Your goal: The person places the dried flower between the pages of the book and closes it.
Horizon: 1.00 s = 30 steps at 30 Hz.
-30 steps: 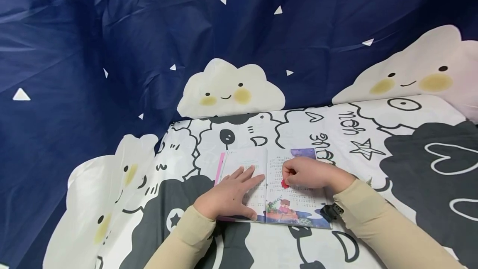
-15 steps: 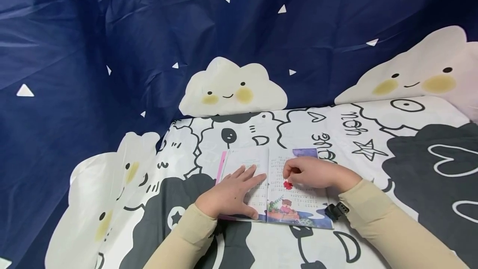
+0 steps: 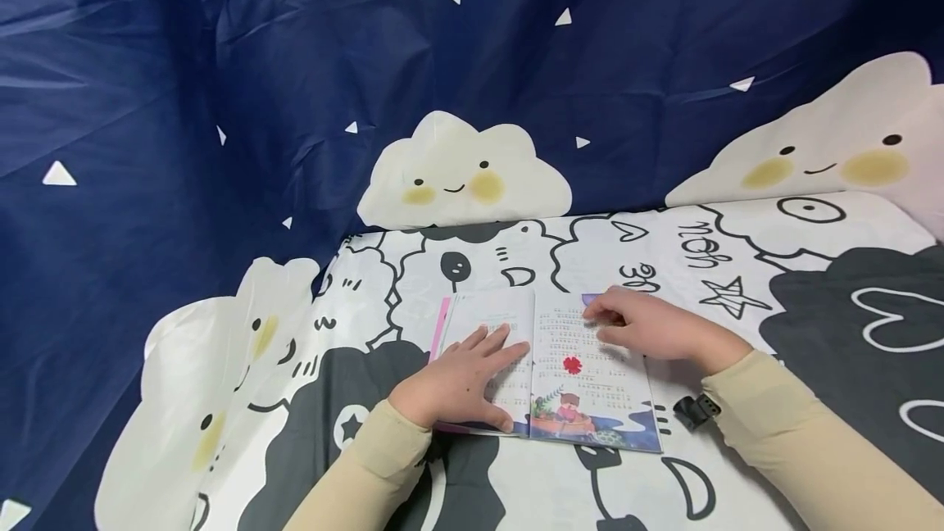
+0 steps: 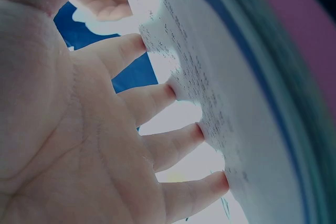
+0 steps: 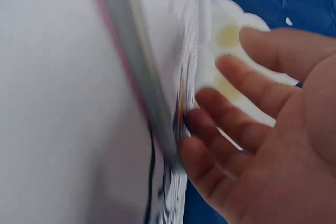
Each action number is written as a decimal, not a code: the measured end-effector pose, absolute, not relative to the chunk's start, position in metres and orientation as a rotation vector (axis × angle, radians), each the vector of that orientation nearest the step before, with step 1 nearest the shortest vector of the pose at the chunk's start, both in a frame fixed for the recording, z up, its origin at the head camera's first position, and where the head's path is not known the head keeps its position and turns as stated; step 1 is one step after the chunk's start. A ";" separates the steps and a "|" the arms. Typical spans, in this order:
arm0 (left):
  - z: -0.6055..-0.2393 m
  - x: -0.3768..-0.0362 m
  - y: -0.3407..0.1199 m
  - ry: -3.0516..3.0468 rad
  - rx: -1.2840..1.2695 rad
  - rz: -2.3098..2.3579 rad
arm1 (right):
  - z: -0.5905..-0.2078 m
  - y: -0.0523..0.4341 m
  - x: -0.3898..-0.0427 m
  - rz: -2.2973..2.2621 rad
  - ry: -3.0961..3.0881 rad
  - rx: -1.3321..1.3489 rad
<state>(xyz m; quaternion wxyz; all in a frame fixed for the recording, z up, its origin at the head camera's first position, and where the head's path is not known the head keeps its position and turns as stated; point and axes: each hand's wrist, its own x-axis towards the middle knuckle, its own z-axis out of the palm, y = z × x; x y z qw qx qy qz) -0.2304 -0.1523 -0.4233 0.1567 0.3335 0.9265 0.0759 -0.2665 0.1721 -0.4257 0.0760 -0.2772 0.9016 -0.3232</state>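
Note:
An open book (image 3: 553, 396) lies on the patterned bedding, with a picture of an animal in a boat at the bottom of its right page. My left hand (image 3: 460, 383) rests spread on the left page; in the left wrist view its fingertips (image 4: 219, 181) press against the printed paper. A small red flower-shaped piece (image 3: 572, 365) lies on the right page, free of both hands. Above and right of it, my right hand (image 3: 649, 324) hovers over the page's upper right part with nothing held. Its fingers (image 5: 210, 108) are loosely bent in the right wrist view, beside the page edge.
White bedding (image 3: 590, 482) with black cartoon drawings spreads under the book. A cloud-shaped cushion (image 3: 465, 174) stands behind it, another cloud cushion (image 3: 826, 146) at back right, and one more cloud cushion (image 3: 192, 383) at left. Dark blue fabric (image 3: 332, 39) hangs behind.
My right hand has let go of the red flower-shaped piece and moved up and right, leaving the piece on the page. The left hand has stayed in place on the left page.

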 end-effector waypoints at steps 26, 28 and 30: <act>-0.426 -0.230 -0.153 2.652 0.953 0.229 | -0.433 0.195 -0.282 -0.606 2.814 -0.577; -0.425 -0.230 -0.153 2.653 0.957 0.223 | -0.434 0.196 -0.283 -0.638 2.828 -0.590; -0.425 -0.231 -0.153 2.654 0.962 0.220 | -0.433 0.195 -0.283 -0.674 2.851 -0.593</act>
